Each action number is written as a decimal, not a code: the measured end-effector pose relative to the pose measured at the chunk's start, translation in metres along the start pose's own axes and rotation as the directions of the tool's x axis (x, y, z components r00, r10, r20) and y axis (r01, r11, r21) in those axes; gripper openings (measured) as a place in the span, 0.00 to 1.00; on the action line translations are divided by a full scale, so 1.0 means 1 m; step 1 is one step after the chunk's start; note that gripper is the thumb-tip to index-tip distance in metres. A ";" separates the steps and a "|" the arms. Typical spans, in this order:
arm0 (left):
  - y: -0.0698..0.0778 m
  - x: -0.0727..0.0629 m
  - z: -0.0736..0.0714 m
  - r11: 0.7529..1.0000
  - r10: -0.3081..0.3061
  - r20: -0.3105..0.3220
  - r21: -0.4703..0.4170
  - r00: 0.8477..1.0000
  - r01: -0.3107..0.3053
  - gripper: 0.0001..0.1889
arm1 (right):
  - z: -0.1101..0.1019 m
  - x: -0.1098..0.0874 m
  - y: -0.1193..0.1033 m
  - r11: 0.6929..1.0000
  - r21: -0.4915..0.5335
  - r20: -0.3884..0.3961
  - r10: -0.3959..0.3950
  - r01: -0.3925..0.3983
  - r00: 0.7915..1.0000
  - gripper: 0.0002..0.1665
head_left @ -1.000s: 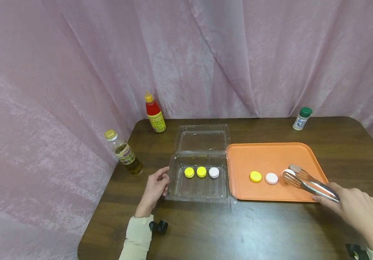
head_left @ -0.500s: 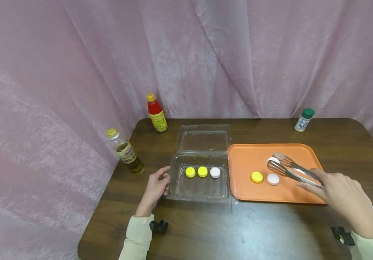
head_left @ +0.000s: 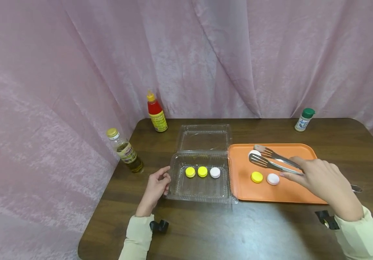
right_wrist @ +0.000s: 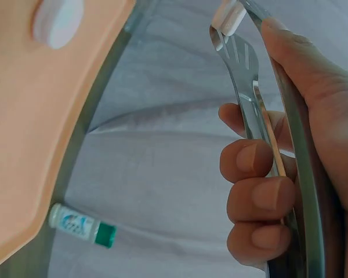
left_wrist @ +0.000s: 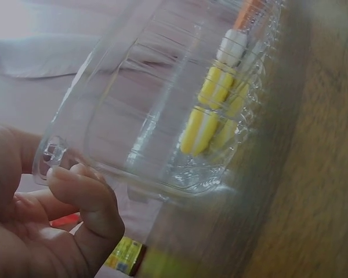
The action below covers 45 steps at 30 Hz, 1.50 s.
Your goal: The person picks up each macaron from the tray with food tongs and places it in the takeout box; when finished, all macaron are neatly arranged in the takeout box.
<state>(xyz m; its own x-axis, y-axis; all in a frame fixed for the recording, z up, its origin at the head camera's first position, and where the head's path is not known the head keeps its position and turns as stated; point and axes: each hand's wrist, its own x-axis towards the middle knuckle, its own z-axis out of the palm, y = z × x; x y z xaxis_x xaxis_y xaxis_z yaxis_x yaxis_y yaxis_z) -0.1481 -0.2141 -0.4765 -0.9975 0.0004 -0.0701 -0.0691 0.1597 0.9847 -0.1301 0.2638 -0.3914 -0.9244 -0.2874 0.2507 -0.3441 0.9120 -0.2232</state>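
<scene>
My right hand point(head_left: 324, 184) grips metal slotted tongs point(head_left: 272, 157) above the orange tray point(head_left: 296, 151). A white macaron point(right_wrist: 229, 17) is clamped between the tong heads, partly covered by them in the head view. Below it on the tray lie a yellow macaron point(head_left: 256, 177) and another white macaron point(head_left: 273, 179). With its fingertips and thumb, my left hand point(head_left: 155, 186) pinches the left rim of the lidded clear plastic container point(head_left: 202, 191). Inside, in a row, sit two yellow macarons point(head_left: 190, 172) and one white macaron point(head_left: 215, 172). The lid point(head_left: 204, 139) lies folded back behind.
An oil bottle point(head_left: 126, 151) stands at the table's left edge. At the back left is a red sauce bottle point(head_left: 157, 115), and a green-capped shaker point(head_left: 304, 120) stands at the back right. A pink curtain point(head_left: 205, 61) hangs behind the table point(head_left: 218, 231).
My right hand has lifted the white macaron from the tray's right side with the tongs and carried it left and up, toward the container. The left hand stays at the container's rim.
</scene>
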 end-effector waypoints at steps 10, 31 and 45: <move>0.002 -0.002 0.000 1.000 0.016 0.003 0.011 1.000 -0.016 0.24 | -0.004 0.020 -0.022 0.995 0.016 -0.050 -0.097 0.098 0.994 0.23; -0.005 0.000 -0.003 1.000 -0.008 -0.009 -0.028 1.000 0.007 0.24 | 0.000 0.055 -0.078 0.975 0.088 -0.058 -0.201 0.206 0.978 0.28; -0.004 0.001 0.000 0.998 -0.005 -0.025 -0.058 1.000 0.004 0.24 | 0.022 0.069 -0.102 0.954 0.116 -0.032 -0.275 0.277 0.961 0.24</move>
<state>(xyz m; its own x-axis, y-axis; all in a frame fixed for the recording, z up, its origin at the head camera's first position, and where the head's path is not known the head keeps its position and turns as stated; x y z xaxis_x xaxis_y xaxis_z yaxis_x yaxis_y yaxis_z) -0.1492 -0.2146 -0.4803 -0.9971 -0.0254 -0.0713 -0.0735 0.1021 0.9921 -0.1622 0.1445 -0.3723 -0.7885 -0.5175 0.3323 -0.6030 0.7567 -0.2525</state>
